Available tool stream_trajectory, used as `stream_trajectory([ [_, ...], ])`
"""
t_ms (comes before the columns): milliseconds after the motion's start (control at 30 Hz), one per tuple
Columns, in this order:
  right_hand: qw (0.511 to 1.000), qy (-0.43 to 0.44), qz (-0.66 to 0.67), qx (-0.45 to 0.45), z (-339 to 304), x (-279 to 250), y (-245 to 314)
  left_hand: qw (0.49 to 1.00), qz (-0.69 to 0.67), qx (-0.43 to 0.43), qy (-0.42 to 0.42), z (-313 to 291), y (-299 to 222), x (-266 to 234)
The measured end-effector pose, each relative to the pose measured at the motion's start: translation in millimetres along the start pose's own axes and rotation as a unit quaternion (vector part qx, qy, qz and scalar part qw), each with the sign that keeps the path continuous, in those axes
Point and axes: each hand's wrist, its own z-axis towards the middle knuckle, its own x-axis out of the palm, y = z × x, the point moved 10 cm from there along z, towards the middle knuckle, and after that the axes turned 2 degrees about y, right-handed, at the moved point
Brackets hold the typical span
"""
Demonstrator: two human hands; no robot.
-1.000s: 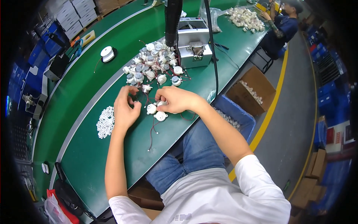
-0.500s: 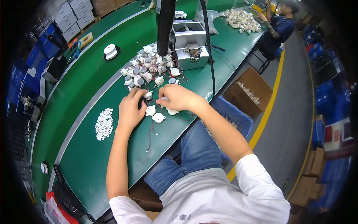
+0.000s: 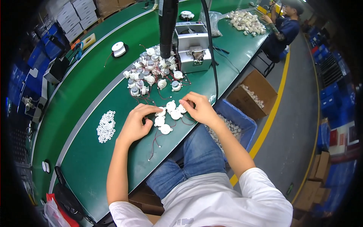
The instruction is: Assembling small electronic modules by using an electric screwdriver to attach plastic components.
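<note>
Several round white buzzers with side ears and thin dark red wires lie close together on the green table in front of me. My left hand (image 3: 135, 122) has its fingertips on a buzzer (image 3: 162, 112) at the left of this group, its thumb held apart. At the group's right, my right hand (image 3: 198, 108) pinches another buzzer (image 3: 182, 109) between thumb and finger. Between the hands lie an upper buzzer (image 3: 171, 106) and one below it (image 3: 175, 114). Nearer me are two more, a left one (image 3: 159, 121) and a near one (image 3: 165, 129).
Beyond my hands rises a heap of wired buzzers (image 3: 149, 68), beside a grey machine (image 3: 194, 56). Small white rings (image 3: 106, 126) lie at left. A black tube (image 3: 166, 30) hangs overhead. On the right are a blue bin (image 3: 245, 126), a carton (image 3: 261, 90) and a seated person (image 3: 285, 28).
Both hands have moved apart, the right one rightward. The buzzer that was raised at my left fingers now lies flat in the group. A spool on the belt has shifted rightward.
</note>
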Motion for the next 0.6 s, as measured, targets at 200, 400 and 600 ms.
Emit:
stream_trajectory([
  [200, 0.990, -0.082, 0.099, 0.064, 20.7, -3.8, -40.3, 0.981, 0.064, -0.048, -0.176, 0.3, 29.8, -53.3],
  [400, 0.997, -0.036, -0.049, -0.051, 52.8, 4.7, 0.7, 0.934, 0.273, -0.065, -0.222, 15.3, 35.0, -34.5],
  [600, 0.996, -0.049, -0.072, -0.013, 52.2, 5.6, -17.5, 0.951, 0.232, -0.017, -0.205, 29.1, 21.4, -20.1],
])
